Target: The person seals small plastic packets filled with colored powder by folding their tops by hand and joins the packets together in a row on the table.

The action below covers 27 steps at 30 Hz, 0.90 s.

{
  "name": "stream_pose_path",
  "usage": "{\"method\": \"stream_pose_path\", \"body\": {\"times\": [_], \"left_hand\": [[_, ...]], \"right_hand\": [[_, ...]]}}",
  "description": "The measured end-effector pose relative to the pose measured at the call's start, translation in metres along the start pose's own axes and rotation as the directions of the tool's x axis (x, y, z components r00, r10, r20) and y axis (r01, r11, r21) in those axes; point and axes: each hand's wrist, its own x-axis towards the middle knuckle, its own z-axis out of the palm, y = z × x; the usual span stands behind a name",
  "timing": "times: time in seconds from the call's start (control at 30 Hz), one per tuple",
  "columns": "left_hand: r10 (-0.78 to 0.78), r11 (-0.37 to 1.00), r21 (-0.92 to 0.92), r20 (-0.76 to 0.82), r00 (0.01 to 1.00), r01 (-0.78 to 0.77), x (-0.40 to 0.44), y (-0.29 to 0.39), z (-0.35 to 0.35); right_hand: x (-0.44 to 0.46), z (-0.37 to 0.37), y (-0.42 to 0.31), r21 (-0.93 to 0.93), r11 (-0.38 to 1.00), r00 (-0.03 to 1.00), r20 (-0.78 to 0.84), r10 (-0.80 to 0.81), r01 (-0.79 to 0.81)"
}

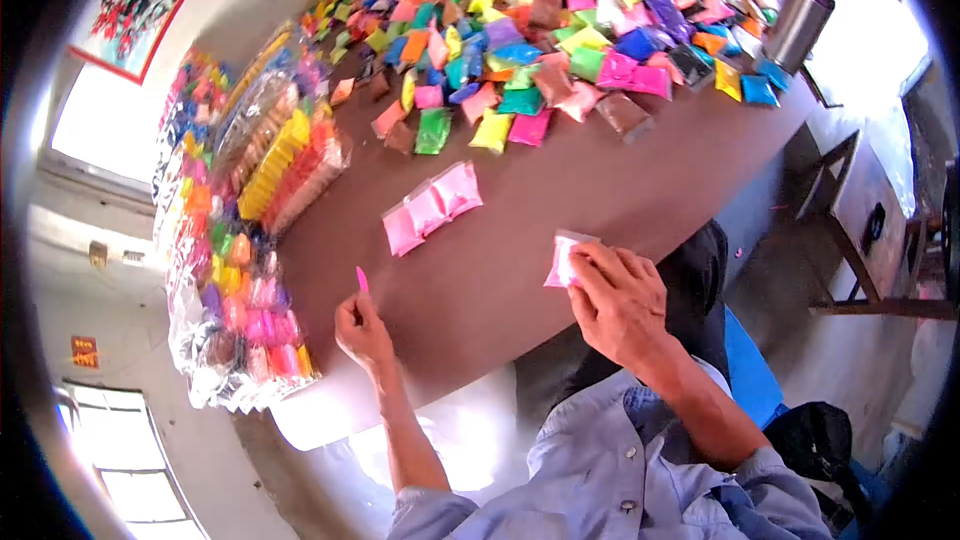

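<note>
My left hand is closed near the table's front edge, its fingers pinching a thin bright pink piece that points upward. My right hand is closed on a small pink packet by the front edge, to the right. Between and beyond the hands, a row of pink packets lies on the brown table, side by side and touching.
A large heap of coloured packets covers the back of the table. Clear bags of packets line the left side. A metal flask stands at the back right. A wooden stool is beyond the table's right edge.
</note>
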Motion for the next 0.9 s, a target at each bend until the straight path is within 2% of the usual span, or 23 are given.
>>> {"method": "stream_pose_path", "body": {"times": [0.07, 0.13, 0.2, 0.23, 0.47, 0.53, 0.73, 0.83, 0.9], "left_hand": [[0.077, 0.994, 0.075, -0.045, 0.996, -0.073, 0.015, -0.013, -0.005], [0.079, 0.993, 0.090, -0.051, 0.996, -0.074, 0.023, -0.017, -0.006], [0.026, 0.997, 0.076, 0.054, 0.998, -0.030, 0.024, -0.015, -0.005], [0.085, 0.993, 0.080, 0.008, 0.996, -0.086, 0.022, -0.022, 0.000], [-0.053, 0.998, 0.038, 0.082, 0.995, 0.050, 0.026, -0.027, -0.008], [-0.096, 0.994, -0.033, 0.112, 0.989, 0.100, 0.026, -0.024, -0.008], [-0.124, 0.986, -0.094, 0.112, 0.986, 0.135, 0.027, -0.012, -0.010], [-0.149, 0.984, -0.083, 0.123, 0.981, 0.160, 0.028, -0.015, -0.011], [-0.173, 0.977, -0.098, 0.135, 0.976, 0.187, 0.027, -0.021, -0.013]], "right_hand": [[0.010, 0.016, -0.009, 0.035, 0.993, 0.992, 0.054, -0.116, 0.114], [0.019, 0.035, -0.024, 0.069, 0.979, 0.974, 0.109, -0.197, 0.191], [0.025, 0.060, -0.034, 0.137, 0.957, 0.955, 0.120, -0.272, 0.255], [0.029, 0.069, -0.040, 0.140, 0.953, 0.950, 0.129, -0.285, 0.267], [0.061, 0.111, -0.075, 0.231, 0.922, 0.928, 0.137, -0.346, 0.310], [0.067, 0.118, -0.080, 0.240, 0.914, 0.921, 0.136, -0.365, 0.327], [0.077, 0.129, -0.083, 0.226, 0.907, 0.909, 0.142, -0.391, 0.355], [0.077, 0.128, -0.083, 0.226, 0.913, 0.897, 0.214, -0.387, 0.339], [0.074, 0.127, -0.083, 0.223, 0.917, 0.903, 0.206, -0.377, 0.331]]}}
